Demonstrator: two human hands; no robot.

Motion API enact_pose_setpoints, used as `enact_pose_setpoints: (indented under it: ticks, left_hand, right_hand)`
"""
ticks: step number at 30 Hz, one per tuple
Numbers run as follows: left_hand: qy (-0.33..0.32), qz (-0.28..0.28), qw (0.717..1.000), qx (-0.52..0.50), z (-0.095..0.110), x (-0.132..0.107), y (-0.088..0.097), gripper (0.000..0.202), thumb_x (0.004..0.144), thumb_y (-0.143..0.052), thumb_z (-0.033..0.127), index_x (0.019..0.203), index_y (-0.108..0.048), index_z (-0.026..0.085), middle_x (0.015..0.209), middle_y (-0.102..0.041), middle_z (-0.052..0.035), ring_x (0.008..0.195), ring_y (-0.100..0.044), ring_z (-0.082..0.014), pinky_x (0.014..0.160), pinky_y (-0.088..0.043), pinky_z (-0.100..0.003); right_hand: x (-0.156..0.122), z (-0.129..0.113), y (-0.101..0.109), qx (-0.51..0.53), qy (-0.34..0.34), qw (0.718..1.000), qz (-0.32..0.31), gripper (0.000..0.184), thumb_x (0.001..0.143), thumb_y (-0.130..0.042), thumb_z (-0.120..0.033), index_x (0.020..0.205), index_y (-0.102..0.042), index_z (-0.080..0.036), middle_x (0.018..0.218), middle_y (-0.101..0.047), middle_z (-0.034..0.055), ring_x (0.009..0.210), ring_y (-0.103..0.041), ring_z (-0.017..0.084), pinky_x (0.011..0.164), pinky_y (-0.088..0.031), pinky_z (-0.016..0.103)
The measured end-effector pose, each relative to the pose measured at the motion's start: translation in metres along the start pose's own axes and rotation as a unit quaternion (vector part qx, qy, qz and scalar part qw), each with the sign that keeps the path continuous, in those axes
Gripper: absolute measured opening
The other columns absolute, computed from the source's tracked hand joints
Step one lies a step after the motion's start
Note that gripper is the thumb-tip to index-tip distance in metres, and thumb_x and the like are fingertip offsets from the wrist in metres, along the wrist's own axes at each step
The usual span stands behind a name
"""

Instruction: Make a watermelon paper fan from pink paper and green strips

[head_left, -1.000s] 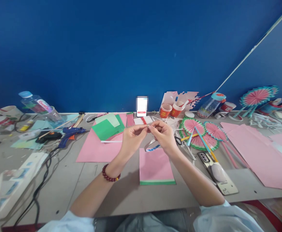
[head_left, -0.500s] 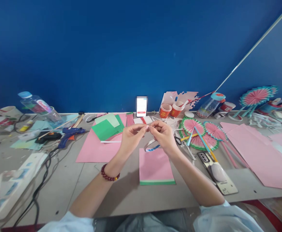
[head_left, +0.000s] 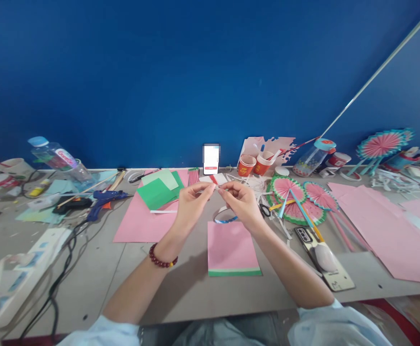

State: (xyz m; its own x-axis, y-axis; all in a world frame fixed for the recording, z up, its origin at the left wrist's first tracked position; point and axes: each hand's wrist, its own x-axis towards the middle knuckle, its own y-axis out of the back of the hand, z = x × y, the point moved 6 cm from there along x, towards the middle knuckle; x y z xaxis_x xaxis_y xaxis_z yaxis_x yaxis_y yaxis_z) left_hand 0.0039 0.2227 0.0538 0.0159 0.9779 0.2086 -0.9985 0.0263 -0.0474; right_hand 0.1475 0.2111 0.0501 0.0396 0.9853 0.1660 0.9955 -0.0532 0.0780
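My left hand [head_left: 194, 201] and my right hand [head_left: 241, 203] meet above the middle of the table, with thumbs and forefingers pinched. Between their fingertips shows a small whitish piece [head_left: 215, 187], too small to make out clearly. Just below the right hand is a ring-shaped roll [head_left: 224, 221], which looks like tape with blue inside; its far side is partly covered by that hand, and I cannot tell whether they touch. Nearer to me lies a neat stack of pink paper [head_left: 231, 245] with pale and dark green edges showing beneath.
Green sheets [head_left: 155, 194] lie on pink paper [head_left: 134, 228] at left, beside a blue glue gun [head_left: 103, 202] and a power strip [head_left: 26, 269]. Paper fans [head_left: 289, 190], scissors [head_left: 265, 210] and a phone [head_left: 325, 262] are at right. Paper cups [head_left: 246, 166] stand behind.
Both hands have shifted slightly left, and their fingertips are a little farther apart, showing more of the whitish piece. The ring-shaped roll appears slightly farther left and turned.
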Motion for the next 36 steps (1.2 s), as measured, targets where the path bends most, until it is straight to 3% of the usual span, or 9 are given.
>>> enact_pose_setpoints:
  ticks: [6, 14, 23, 28, 32, 36]
  left_hand:
    - [0.004, 0.018, 1.000, 0.005, 0.0034, -0.0009, 0.0029, 0.022, 0.074, -0.069, 0.041, 0.074, -0.074, 0.019, 0.075, -0.070, -0.0035, 0.069, -0.058, -0.0141, 0.058, -0.047, -0.024]
    - [0.008, 0.020, 1.000, 0.014, 0.0062, -0.0011, 0.0031, 0.020, 0.073, -0.070, 0.039, 0.071, -0.074, 0.019, 0.075, -0.072, -0.0034, 0.072, -0.062, -0.0160, 0.061, -0.047, -0.025]
    - [0.023, 0.012, 1.000, -0.013, 0.0020, 0.0003, 0.0024, 0.022, 0.073, -0.070, 0.040, 0.070, -0.074, 0.019, 0.073, -0.071, -0.0045, 0.070, -0.062, -0.0165, 0.060, -0.048, -0.026]
    - [0.015, -0.010, 0.999, -0.032, 0.0021, -0.0008, -0.0031, 0.023, 0.075, -0.068, 0.040, 0.083, -0.075, 0.020, 0.085, -0.073, -0.0056, 0.080, -0.063, -0.0176, 0.064, -0.049, -0.025]
    - [0.023, 0.005, 0.999, -0.031, -0.0006, -0.0031, -0.0060, 0.019, 0.069, -0.074, 0.037, 0.074, -0.074, 0.019, 0.081, -0.072, -0.0041, 0.073, -0.062, -0.0153, 0.065, -0.049, -0.025]
    - [0.006, 0.007, 1.000, -0.025, -0.0021, -0.0031, -0.0051, 0.018, 0.073, -0.072, 0.038, 0.075, -0.075, 0.020, 0.076, -0.071, -0.0024, 0.071, -0.059, -0.0141, 0.063, -0.046, -0.025]
  right_hand:
    - [-0.0003, -0.0007, 0.0007, -0.018, 0.005, 1.000, 0.003, 0.030, 0.075, -0.066, -0.047, 0.074, -0.060, -0.018, 0.051, -0.045, -0.0058, 0.045, -0.037, 0.007, 0.044, -0.025, 0.021]
    - [-0.0007, -0.0031, 0.0002, -0.025, 0.015, 1.000, 0.003, 0.033, 0.075, -0.065, -0.050, 0.073, -0.059, -0.018, 0.051, -0.047, -0.0049, 0.045, -0.039, 0.008, 0.043, -0.028, 0.021]
    - [0.0008, -0.0016, 0.0002, -0.029, 0.021, 0.999, 0.004, 0.030, 0.076, -0.064, -0.048, 0.073, -0.058, -0.018, 0.052, -0.047, -0.0047, 0.046, -0.040, 0.008, 0.044, -0.029, 0.021]
    - [0.0009, -0.0018, 0.0007, -0.011, 0.021, 1.000, 0.005, 0.028, 0.077, -0.063, -0.046, 0.073, -0.057, -0.019, 0.052, -0.046, -0.0052, 0.046, -0.038, 0.008, 0.044, -0.029, 0.021]
    - [-0.0003, -0.0037, 0.0002, -0.011, 0.023, 1.000, 0.003, 0.026, 0.077, -0.063, -0.043, 0.074, -0.058, -0.018, 0.054, -0.047, -0.0045, 0.047, -0.039, 0.008, 0.045, -0.029, 0.021]
    - [-0.0008, -0.0047, -0.0007, 0.007, 0.011, 1.000, -0.001, 0.024, 0.078, -0.062, -0.042, 0.075, -0.058, -0.018, 0.053, -0.046, -0.0050, 0.047, -0.039, 0.008, 0.045, -0.030, 0.021]
